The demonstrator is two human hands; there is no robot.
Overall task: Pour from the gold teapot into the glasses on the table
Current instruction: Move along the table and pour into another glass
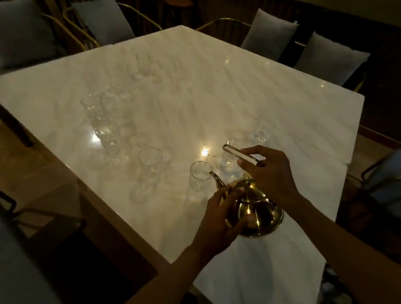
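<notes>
The gold teapot (255, 208) is at the near right of the white marble table (200, 91), its spout aimed left toward a clear glass (199, 179). My right hand (269, 173) grips the thin wire handle above the lid. My left hand (223, 217) is pressed against the pot's left side below the spout. Another glass (149, 163) stands to the left of the first. A glass (228, 158) sits partly behind the handle, and one (262, 130) stands farther right. Several more glasses (107, 129) cluster at the left, with one (144, 65) far back.
Chairs with grey cushions (270, 34) ring the far and left edges of the table. A gold-framed chair (392, 190) stands at the right. A bright light reflection (204, 151) glares on the tabletop near the glasses. The room is dim.
</notes>
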